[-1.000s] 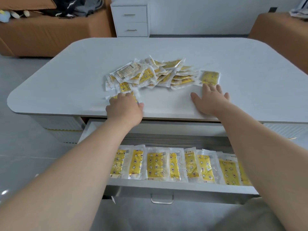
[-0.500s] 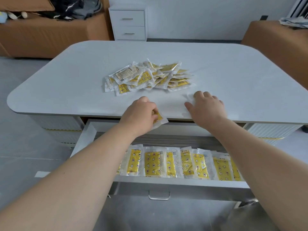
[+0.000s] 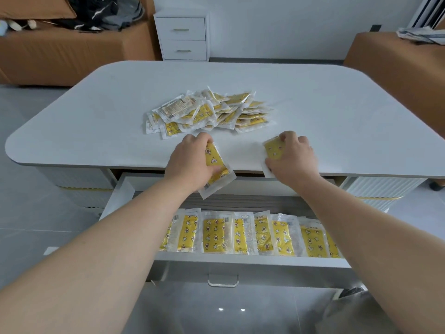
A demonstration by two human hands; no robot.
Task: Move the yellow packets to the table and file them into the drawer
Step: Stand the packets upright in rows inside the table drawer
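I read the left packet [image 3: 213,156], in the left hand [image 3: 190,162], as clear-white film over a yellow panel printed with stars and crescents. The right packet [image 3: 273,150], in the right hand [image 3: 293,160], shows the same yellow. The packet pile [image 3: 207,112] mixes yellow faces with one white, text-printed back. The drawer row [image 3: 240,233] repeats the yellow star pattern. The tabletop [image 3: 337,104] is white, the drawer floor [image 3: 240,202] grey wood-grain, the sofa [image 3: 60,56] tan.
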